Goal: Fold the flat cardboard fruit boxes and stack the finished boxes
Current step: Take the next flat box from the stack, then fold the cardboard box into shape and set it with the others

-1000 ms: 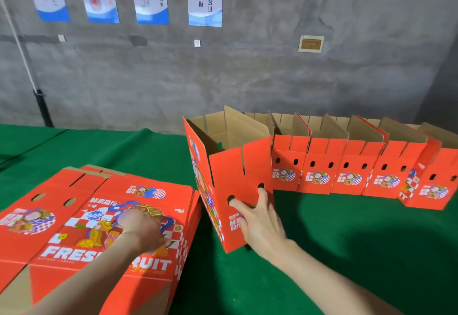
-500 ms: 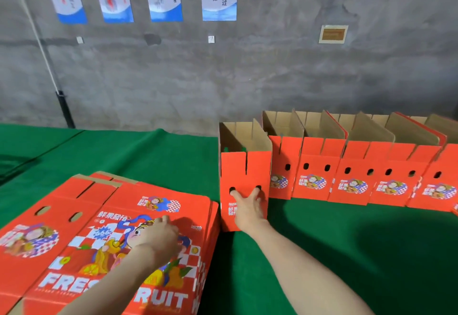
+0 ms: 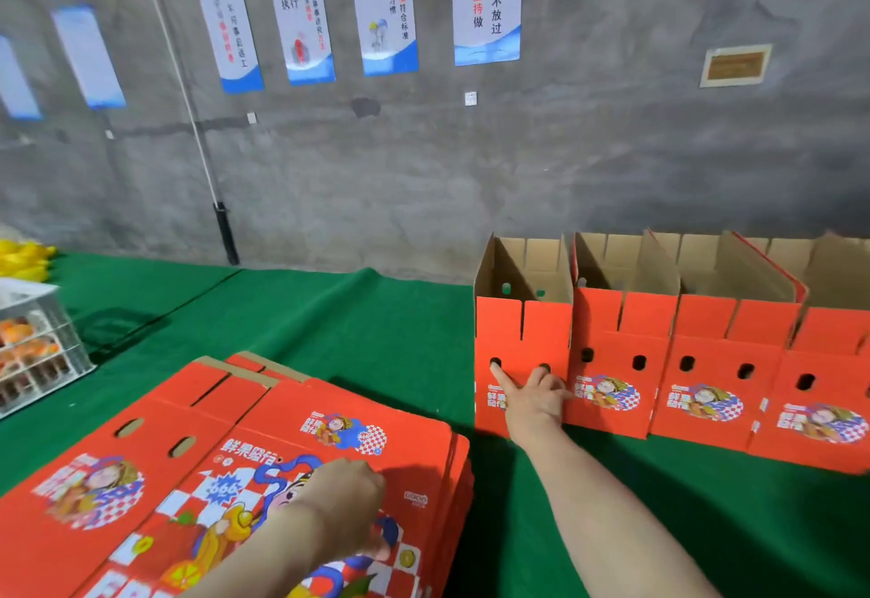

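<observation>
Now we press the upright box, open top up, leftmost in the far-edge row, right hand spread; left hand curled on flat stack, grip unclear.

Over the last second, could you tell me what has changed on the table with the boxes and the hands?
The right hand turned the folded box square and pushed it into line against the left end of the row of finished boxes, fingers staying at its two holes. The left hand stayed resting on the stack of flat boxes, which did not move.
</observation>
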The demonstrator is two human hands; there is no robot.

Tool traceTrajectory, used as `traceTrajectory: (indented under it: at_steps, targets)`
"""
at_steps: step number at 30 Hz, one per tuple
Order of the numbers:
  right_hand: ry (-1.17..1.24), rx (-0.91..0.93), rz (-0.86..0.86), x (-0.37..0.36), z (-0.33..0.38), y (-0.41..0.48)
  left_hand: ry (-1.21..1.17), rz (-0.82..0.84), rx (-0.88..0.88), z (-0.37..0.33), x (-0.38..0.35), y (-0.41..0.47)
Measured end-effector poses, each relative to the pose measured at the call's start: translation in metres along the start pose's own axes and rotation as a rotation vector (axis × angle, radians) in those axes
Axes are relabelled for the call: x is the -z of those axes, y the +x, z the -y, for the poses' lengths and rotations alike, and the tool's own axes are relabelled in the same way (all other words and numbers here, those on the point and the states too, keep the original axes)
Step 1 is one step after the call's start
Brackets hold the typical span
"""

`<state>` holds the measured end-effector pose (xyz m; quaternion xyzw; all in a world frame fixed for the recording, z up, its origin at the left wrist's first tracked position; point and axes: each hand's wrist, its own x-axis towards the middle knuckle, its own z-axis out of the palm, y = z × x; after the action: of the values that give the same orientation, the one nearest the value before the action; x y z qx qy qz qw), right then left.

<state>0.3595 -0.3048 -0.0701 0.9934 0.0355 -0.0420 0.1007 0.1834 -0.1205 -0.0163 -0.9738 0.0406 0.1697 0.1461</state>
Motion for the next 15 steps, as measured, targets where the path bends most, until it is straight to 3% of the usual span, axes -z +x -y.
traceTrajectory:
  at_steps: [15]
  targets:
    - [-0.081, -0.095, -0.068, -0.004, -0.060, 0.041, -0.056, -0.002, 0.004, 0.002, 0.000, -0.004]
